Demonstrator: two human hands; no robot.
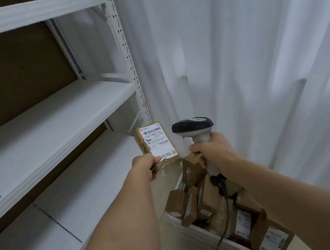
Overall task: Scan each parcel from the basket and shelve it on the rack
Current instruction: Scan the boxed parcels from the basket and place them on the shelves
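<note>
Left hand (144, 165) pinches the lower edge of a small brown parcel (155, 143), held upright with its long axis vertical and its white label (159, 140) facing the camera. Right hand (210, 150) is wrapped round the grey handle of a barcode scanner (193, 127), just right of the parcel; its dark head sits level with the label's top and seems to aim away, so it probably needs turning left onto the barcode. Label reads "507-P802 170" under a barcode, orange logo top left, small print illegible. Basket (200, 232) of more brown parcels sits below near right; rack (52, 114) with white shelves stands left, nearer the left hand for shelving.
</note>
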